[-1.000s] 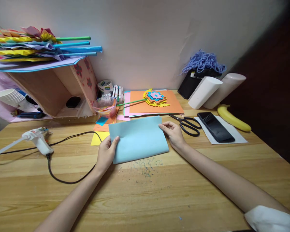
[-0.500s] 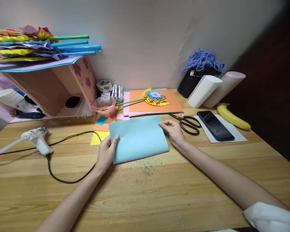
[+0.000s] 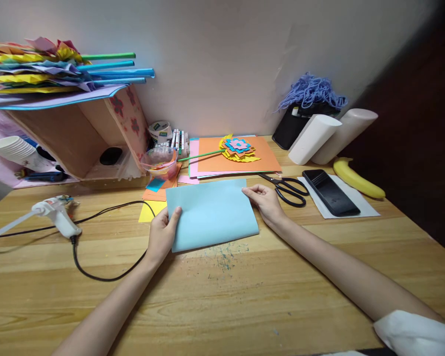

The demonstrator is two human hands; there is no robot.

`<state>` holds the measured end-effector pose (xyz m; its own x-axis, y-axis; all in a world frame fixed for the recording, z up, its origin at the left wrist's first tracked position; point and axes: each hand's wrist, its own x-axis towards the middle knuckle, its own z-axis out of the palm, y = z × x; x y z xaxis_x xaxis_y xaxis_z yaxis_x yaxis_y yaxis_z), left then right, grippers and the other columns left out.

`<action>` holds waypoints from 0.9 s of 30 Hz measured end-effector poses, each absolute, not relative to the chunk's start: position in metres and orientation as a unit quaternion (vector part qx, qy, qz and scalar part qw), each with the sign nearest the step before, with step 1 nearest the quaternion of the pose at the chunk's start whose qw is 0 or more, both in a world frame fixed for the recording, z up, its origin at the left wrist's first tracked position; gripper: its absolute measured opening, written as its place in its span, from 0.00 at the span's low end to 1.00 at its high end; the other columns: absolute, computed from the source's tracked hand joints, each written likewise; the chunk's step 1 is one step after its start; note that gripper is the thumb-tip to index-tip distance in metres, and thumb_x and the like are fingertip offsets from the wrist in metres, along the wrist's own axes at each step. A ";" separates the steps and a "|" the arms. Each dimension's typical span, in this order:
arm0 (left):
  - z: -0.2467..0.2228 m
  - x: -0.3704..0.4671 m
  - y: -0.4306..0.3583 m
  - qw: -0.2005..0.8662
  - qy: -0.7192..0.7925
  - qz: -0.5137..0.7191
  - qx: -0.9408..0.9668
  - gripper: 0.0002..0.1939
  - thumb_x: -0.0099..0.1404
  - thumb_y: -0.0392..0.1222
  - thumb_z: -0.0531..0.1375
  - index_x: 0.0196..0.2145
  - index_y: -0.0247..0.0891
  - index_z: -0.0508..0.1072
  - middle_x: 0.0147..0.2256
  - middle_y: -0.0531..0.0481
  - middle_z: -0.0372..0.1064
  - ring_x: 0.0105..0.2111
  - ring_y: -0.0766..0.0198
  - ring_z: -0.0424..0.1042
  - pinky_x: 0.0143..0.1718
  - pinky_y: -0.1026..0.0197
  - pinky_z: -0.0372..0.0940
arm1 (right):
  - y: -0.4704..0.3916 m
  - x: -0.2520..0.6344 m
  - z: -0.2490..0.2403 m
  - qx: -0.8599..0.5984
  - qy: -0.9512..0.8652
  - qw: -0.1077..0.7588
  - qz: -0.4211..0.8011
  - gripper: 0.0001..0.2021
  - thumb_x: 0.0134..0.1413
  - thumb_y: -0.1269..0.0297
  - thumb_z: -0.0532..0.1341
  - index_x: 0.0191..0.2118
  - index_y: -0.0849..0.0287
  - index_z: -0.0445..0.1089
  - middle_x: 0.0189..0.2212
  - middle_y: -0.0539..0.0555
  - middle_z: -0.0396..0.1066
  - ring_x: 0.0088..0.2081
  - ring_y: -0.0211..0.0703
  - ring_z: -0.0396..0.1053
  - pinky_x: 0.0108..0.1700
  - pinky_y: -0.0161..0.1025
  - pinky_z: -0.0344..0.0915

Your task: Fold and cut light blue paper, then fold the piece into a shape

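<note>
A light blue sheet of paper [image 3: 213,215] is held up between my two hands, tilted a little over the wooden table [image 3: 222,306]. My left hand [image 3: 162,235] grips its left edge, thumb on the front and fingers behind. At the upper right corner, my right hand [image 3: 264,201] pinches the paper between thumb and fingers. Black-handled scissors [image 3: 287,189] lie just right of my right hand. Behind the sheet, a layered paper flower [image 3: 239,148] with a green stem rests on a stack of coloured paper [image 3: 207,163].
A hot glue gun [image 3: 57,216] with its black cord lies on the left. A plastic bowl [image 3: 159,165] of paper scraps stands beside a pink box [image 3: 128,128]. On the right are a phone [image 3: 331,193], a banana [image 3: 358,178], white rolls [image 3: 313,141] and blue yarn [image 3: 311,93].
Almost everything is still. The blue sheet and my left hand have shifted very slightly left; both hands keep their hold.
</note>
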<state>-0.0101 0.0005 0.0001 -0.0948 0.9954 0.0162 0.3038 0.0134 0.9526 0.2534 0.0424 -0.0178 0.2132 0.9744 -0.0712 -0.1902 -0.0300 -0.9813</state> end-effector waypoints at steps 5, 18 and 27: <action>0.001 -0.010 -0.001 0.357 0.599 0.441 0.565 0.18 0.59 0.53 0.55 0.23 0.35 0.63 0.21 0.56 0.55 0.22 0.70 0.53 0.21 0.69 0.51 | 0.046 0.254 -0.018 -0.509 -0.361 0.589 0.514 0.15 0.28 0.59 0.72 0.24 0.59 0.69 0.19 0.46 0.69 0.21 0.33 0.64 0.25 0.33 0.61; 0.003 -0.007 -0.002 0.360 0.592 0.441 0.570 0.17 0.58 0.54 0.55 0.23 0.36 0.63 0.20 0.56 0.55 0.21 0.70 0.52 0.20 0.68 0.49 | 0.051 0.257 -0.019 -0.504 -0.342 0.609 0.508 0.17 0.25 0.61 0.73 0.25 0.58 0.68 0.20 0.46 0.70 0.21 0.35 0.65 0.24 0.34 0.62; 0.002 -0.009 -0.003 0.372 0.589 0.443 0.564 0.18 0.58 0.54 0.55 0.25 0.35 0.65 0.21 0.55 0.57 0.22 0.70 0.54 0.21 0.68 0.50 | 0.052 0.258 -0.020 -0.514 -0.330 0.592 0.525 0.19 0.25 0.60 0.72 0.30 0.58 0.72 0.25 0.49 0.73 0.23 0.37 0.67 0.27 0.36 0.64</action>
<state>-0.0085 -0.0027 0.0020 -0.0866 0.9944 0.0601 0.3351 -0.0277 0.9418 0.2581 0.0521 -0.0196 0.2296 0.9619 -0.1487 -0.2827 -0.0803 -0.9558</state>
